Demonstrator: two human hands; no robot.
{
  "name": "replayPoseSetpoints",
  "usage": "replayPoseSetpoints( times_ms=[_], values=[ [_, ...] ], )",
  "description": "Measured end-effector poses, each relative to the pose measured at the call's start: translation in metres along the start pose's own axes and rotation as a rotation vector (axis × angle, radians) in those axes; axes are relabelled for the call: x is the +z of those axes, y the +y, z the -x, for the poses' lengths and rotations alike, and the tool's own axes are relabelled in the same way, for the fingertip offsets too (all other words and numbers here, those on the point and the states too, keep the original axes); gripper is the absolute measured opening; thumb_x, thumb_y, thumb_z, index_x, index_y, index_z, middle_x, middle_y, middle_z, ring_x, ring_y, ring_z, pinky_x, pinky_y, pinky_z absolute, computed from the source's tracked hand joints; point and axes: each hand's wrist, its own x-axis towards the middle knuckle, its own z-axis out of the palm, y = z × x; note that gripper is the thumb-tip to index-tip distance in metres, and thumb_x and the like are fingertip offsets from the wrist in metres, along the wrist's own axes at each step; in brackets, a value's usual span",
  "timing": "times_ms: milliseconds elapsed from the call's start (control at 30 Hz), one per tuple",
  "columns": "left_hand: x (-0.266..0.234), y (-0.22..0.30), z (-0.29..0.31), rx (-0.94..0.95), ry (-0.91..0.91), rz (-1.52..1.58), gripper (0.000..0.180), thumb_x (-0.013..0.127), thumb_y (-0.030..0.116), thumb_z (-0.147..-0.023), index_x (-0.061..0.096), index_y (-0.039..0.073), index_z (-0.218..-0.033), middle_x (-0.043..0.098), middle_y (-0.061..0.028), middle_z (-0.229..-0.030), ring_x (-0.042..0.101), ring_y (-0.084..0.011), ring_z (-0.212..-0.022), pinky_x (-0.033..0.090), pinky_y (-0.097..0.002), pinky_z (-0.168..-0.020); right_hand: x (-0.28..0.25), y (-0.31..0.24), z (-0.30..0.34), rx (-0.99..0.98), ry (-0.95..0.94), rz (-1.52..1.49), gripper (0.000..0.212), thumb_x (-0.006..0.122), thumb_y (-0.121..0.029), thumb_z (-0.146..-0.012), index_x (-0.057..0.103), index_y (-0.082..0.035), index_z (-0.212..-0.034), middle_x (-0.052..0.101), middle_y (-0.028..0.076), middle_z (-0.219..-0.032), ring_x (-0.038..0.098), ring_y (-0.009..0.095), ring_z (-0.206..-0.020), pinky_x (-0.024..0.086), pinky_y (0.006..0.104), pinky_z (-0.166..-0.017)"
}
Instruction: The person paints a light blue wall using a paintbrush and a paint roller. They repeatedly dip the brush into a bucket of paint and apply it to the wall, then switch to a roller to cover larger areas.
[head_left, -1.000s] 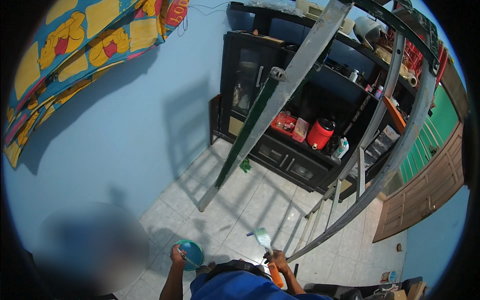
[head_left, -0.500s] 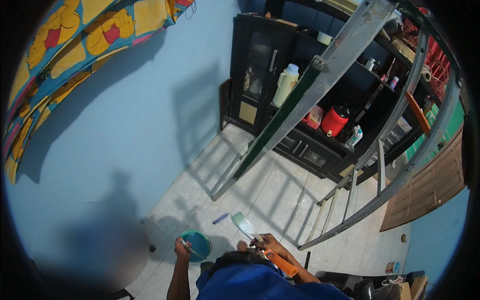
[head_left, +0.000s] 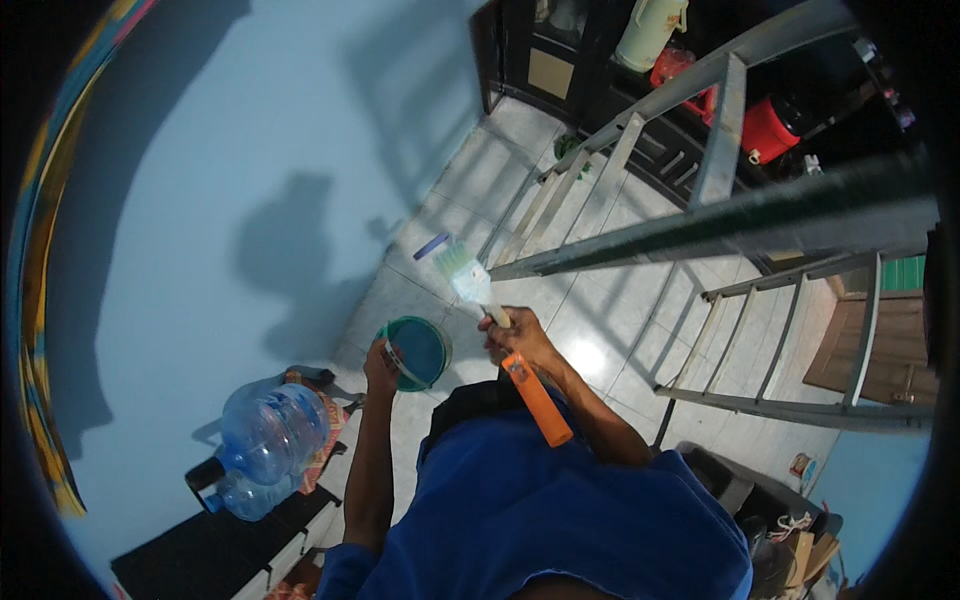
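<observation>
My left hand (head_left: 382, 366) is closed on the handle at the side of a round green bucket (head_left: 446, 352), which hangs or stands over the tiled floor; bluish liquid appears inside it. My right hand (head_left: 520, 338) grips a flat paintbrush (head_left: 470, 284) with pale green bristles, pointing away from me. Along with it, the same hand holds a small paint roller, whose purple sleeve (head_left: 432, 246) shows beyond the bristles. The roller's orange handle (head_left: 540, 402) sticks out behind the hand toward my blue shirt.
A metal ladder (head_left: 720, 225) stands across the right side, its legs on the tiles. Behind it is a black cabinet (head_left: 590, 95) with a red jug (head_left: 768, 130). Large water bottles (head_left: 270, 440) are at lower left beside the blue wall (head_left: 200, 250). Tools and wood pieces (head_left: 800, 555) lie lower right.
The view has tilted down and shifted, bringing the water bottles into clear sight. Both hands keep their holds; the brush and roller now sit higher in the picture.
</observation>
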Motion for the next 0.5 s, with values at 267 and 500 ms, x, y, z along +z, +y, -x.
replayPoseSetpoints(
  times_ms=[267,500],
  values=[
    [0.087,0.076,-0.101,0.022,-0.152,-0.189,0.03,0.063,0.033,-0.074,0.052,0.01,-0.089,0.057,-0.005,-0.08,0.056,-0.0156,-0.07,0.042,-0.0271,-0.06,-0.034,-0.033,-0.117,-0.075,0.189,-0.157,0.018,0.05,0.0,-0.076,0.055,0.003,-0.094,0.059,0.007,-0.084,0.061,0.014,-0.066,0.045,0.0245,-0.055],
    [0.205,0.15,-0.161,-0.036,-0.137,-0.4,0.038,0.063,0.034,-0.073,0.056,0.009,-0.101,0.059,-0.0058,-0.089,0.059,-0.0159,-0.077,0.043,-0.0252,-0.063,-0.063,-0.068,-0.17,0.017,0.393,0.052,0.02,0.054,-0.01,-0.079,0.059,0.003,-0.093,0.062,0.009,-0.084,0.062,0.016,-0.068,0.048,0.0264,-0.057]
  ],
)
